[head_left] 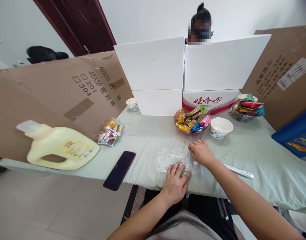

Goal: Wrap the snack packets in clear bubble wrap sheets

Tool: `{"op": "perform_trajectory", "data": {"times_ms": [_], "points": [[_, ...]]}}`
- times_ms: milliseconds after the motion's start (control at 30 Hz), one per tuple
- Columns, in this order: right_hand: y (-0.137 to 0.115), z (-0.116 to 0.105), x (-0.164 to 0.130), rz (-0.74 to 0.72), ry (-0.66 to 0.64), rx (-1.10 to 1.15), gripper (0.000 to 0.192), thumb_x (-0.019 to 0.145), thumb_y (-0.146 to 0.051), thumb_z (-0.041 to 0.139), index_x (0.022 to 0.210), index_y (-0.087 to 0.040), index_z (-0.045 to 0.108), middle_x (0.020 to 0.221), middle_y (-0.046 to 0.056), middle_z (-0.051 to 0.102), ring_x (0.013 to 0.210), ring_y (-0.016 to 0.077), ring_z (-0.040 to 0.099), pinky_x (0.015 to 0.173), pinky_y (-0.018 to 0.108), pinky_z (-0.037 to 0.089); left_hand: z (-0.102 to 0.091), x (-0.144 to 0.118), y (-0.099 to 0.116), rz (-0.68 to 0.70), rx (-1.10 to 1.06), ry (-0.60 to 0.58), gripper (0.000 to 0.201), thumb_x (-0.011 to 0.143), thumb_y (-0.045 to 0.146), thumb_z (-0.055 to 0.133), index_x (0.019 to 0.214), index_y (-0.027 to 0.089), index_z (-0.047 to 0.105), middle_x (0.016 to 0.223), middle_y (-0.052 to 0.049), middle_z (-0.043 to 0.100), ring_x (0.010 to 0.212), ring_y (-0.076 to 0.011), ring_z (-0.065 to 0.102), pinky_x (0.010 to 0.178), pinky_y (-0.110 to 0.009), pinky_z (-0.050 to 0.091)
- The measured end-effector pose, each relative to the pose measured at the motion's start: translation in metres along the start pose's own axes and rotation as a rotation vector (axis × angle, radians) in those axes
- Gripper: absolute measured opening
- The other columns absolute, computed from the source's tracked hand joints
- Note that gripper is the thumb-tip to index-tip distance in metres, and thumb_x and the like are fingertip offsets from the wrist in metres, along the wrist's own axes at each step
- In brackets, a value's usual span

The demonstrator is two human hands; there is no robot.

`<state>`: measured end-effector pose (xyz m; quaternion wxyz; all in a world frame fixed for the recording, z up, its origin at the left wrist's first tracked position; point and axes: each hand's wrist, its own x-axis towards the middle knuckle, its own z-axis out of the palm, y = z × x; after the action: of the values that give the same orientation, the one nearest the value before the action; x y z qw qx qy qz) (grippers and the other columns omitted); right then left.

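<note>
A crinkled clear plastic bag (165,159) lies flat near the table's front edge. My left hand (176,181) rests on its lower part, palm down with the fingers spread. At the bag's upper right corner, my right hand (201,152) has its fingers curled down and closed on the plastic; the fingertips are partly hidden. Just beyond stand a pink bowl (176,126) of wrapped snacks and a white paper bowl (221,128). To the right of my right forearm lies a white, flat-handled tool (240,171), partly covered by the arm.
At left are a phone (119,170), a pale yellow jug (75,146) on its side and a bagged snack pile (109,133). White boxes (158,73) stand behind, with a person beyond. Another snack bowl (245,116) and a blue container (295,135) are at right.
</note>
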<state>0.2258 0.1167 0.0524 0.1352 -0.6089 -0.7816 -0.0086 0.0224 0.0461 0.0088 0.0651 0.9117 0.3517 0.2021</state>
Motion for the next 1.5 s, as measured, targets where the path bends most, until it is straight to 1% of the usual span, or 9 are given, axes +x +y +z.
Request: {"op": "perform_trajectory", "data": {"times_ms": [200,367,567,700,833,933,1167,1433,1500], "points": [[0.010,0.010,-0.001,0.030,0.064,-0.034,0.021,0.090,-0.034,0.055,0.099,-0.018,0.066,0.096,0.010,0.065,0.095,0.0258,0.053,0.084,0.037,0.034,-0.012,-0.002,0.004,-0.101,0.053,0.057,0.044,0.086,0.027,0.056,0.129,0.021,0.054,0.133,-0.014,0.053,0.126,-0.0368,0.043,0.098,-0.056,0.039],[-0.001,-0.009,-0.021,0.022,0.163,0.007,0.028,0.097,-0.030,0.041,0.101,-0.018,0.066,0.097,0.010,0.065,0.096,0.0245,0.054,0.087,0.038,0.037,-0.025,0.015,0.001,0.053,-0.028,0.022,0.039,0.089,0.029,0.053,0.128,0.021,0.054,0.132,-0.013,0.055,0.129,-0.0318,0.044,0.104,-0.051,0.037],[-0.009,0.010,-0.066,-0.232,0.009,0.100,0.032,0.092,-0.032,0.053,0.121,-0.019,0.060,0.123,0.010,0.063,0.114,0.0264,0.054,0.095,0.042,0.043,-0.014,0.022,-0.024,-0.059,0.014,-0.106,0.056,0.085,0.048,0.061,0.134,0.022,0.049,0.142,-0.015,0.046,0.135,-0.0373,0.035,0.105,-0.058,0.033],[0.010,0.011,-0.101,-0.243,0.011,0.095,0.053,0.088,-0.043,0.058,0.135,-0.021,0.048,0.138,0.011,0.052,0.129,0.0294,0.044,0.102,0.048,0.039,-0.031,0.004,-0.048,-0.017,0.003,-0.059,0.046,0.085,0.040,0.063,0.127,0.022,0.054,0.136,-0.012,0.051,0.131,-0.0350,0.041,0.105,-0.054,0.036],[0.027,0.004,-0.125,-0.081,0.129,0.097,0.052,0.087,-0.048,0.058,0.132,-0.022,0.049,0.133,0.013,0.055,0.120,0.0294,0.050,0.099,0.049,0.043,-0.050,-0.012,-0.068,-0.299,-0.028,0.178,0.029,0.090,0.035,0.054,0.112,0.017,0.060,0.108,-0.013,0.062,0.104,-0.0299,0.057,0.090,-0.047,0.047],[0.033,0.007,-0.131,0.001,0.178,0.117,0.046,0.089,-0.044,0.057,0.129,-0.022,0.052,0.125,0.012,0.057,0.112,0.0274,0.054,0.097,0.047,0.045,-0.049,-0.014,-0.074,-0.541,-0.123,0.223,0.032,0.085,0.035,0.059,0.112,0.018,0.056,0.092,-0.007,0.063,0.085,-0.0248,0.062,0.079,-0.041,0.052],[0.034,0.013,-0.120,-0.097,0.115,0.134,0.031,0.093,-0.034,0.051,0.121,-0.021,0.059,0.124,0.011,0.059,0.112,0.0242,0.055,0.095,0.042,0.048,-0.025,-0.014,-0.075,-0.651,-0.195,0.263,0.033,0.084,0.021,0.053,0.116,0.020,0.053,0.082,-0.002,0.064,0.074,-0.0187,0.064,0.075,-0.033,0.053],[0.041,-0.001,-0.110,-0.168,0.043,0.091,0.037,0.088,-0.039,0.060,0.122,-0.023,0.060,0.128,0.010,0.057,0.112,0.0263,0.053,0.094,0.044,0.048,-0.047,-0.030,-0.081,-0.265,0.153,0.413,0.026,0.084,0.019,0.054,0.110,0.016,0.057,0.103,-0.013,0.058,0.098,-0.0276,0.058,0.085,-0.043,0.052],[0.043,-0.002,-0.107,-0.206,0.025,0.060,0.036,0.088,-0.038,0.060,0.121,-0.023,0.060,0.127,0.010,0.058,0.112,0.0269,0.053,0.093,0.045,0.048,-0.057,-0.031,-0.084,-0.056,0.096,0.300,0.021,0.084,0.021,0.057,0.105,0.018,0.059,0.103,-0.012,0.060,0.102,-0.0271,0.058,0.090,-0.044,0.050]]}}
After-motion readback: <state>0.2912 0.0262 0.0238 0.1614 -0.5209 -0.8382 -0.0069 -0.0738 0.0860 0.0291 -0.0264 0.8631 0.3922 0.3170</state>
